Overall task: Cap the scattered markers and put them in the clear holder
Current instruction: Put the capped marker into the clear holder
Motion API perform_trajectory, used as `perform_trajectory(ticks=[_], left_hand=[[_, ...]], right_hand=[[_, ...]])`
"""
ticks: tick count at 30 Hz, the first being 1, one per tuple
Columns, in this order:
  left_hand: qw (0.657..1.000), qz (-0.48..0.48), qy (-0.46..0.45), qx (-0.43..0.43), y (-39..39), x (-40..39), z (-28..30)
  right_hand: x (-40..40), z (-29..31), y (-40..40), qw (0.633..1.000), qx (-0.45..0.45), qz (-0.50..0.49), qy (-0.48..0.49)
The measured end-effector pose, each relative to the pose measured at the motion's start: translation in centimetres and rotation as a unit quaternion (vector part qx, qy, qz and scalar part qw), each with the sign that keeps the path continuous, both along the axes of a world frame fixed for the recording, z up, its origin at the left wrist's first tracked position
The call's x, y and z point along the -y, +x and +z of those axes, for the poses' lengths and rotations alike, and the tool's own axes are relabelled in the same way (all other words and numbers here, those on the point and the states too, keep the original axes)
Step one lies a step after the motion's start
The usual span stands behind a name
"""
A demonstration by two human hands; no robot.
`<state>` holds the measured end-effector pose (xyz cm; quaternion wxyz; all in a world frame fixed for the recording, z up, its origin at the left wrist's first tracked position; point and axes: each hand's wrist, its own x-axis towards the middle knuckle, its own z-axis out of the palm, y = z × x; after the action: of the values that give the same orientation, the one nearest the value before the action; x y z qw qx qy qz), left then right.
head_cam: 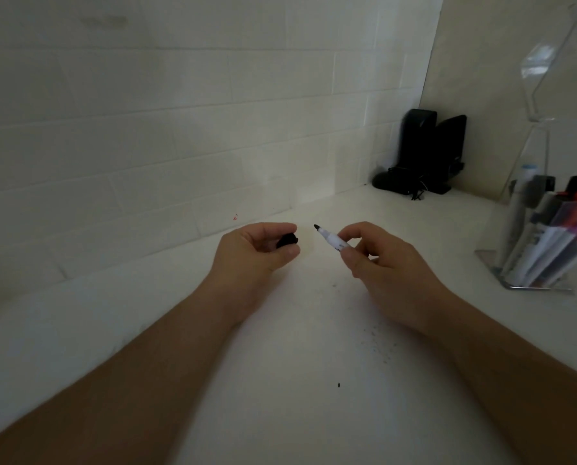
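Note:
My right hand [377, 263] grips a white marker [330, 239] with a bare black tip that points up and to the left. My left hand [256, 250] pinches a small black cap [287, 241] between thumb and fingers, its opening toward the marker. A short gap separates the cap from the tip. Both hands hover over the white table [297, 364]. At the right edge stands the clear holder [488, 258] with several capped markers [548, 236] leaning inside it.
A black device with cables [428, 156] sits in the back corner against the white brick wall. A clear acrylic stand [545, 68] rises behind the holder. Small dark specks [377, 340] dot the table near my right forearm.

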<state>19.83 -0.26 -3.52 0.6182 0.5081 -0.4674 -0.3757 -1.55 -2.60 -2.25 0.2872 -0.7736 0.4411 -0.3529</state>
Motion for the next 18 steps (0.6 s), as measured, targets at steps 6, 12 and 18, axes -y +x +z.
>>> perform_trajectory(ticks=[6,12,18], left_hand=[[0.999,-0.008,-0.023,-0.04,0.1,0.0,0.2],[1.0,-0.012,-0.018,0.0,-0.2,-0.5,0.3],[0.965,-0.042,0.052,-0.252,-1.2,-0.8,1.5]], right_hand=[[-0.4,0.3,0.1,1.0,0.012,0.011,-0.004],[-0.7,0.5,0.2,1.0,0.021,0.011,-0.006],[-0.6,0.5,0.0,1.0,0.027,-0.001,-0.007]])
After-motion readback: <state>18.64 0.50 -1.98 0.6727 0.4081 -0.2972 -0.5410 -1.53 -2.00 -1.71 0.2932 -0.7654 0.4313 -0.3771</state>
